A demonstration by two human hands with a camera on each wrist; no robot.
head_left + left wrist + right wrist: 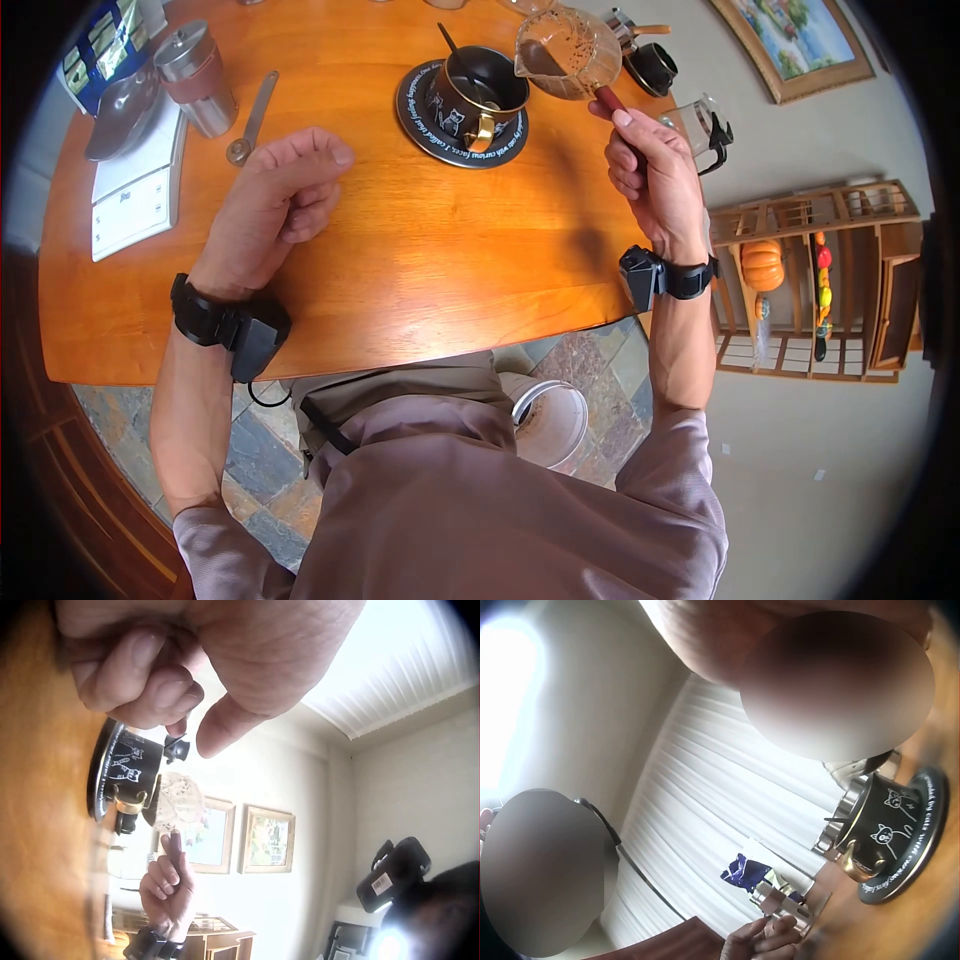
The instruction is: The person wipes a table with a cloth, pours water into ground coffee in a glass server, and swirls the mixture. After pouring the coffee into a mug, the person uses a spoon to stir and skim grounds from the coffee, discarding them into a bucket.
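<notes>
My right hand [652, 172] grips the dark red handle [610, 101] of a clear glass coffee pot [575, 55]. The pot hangs tilted above the table, behind and right of the cup, with brown specks over its glass and some dark liquid inside. A black cup [462, 107] with cat drawings and a gold handle stands on a black lettered saucer [418, 128]. The thin dark handle of a spoon [450, 42] sticks up out of it. To the left of the cup, my left hand [265, 205] hovers with loosely curled fingers, holding nothing.
On the table's left lie a metal measuring spoon [257, 115], a steel grinder [196, 85], a grey scoop-shaped dish [125, 112] and a white notepad [133, 212]. At the right stand a black cup [655, 68] and a glass vessel with black handle [718, 140]. A white bin [560, 425] is below.
</notes>
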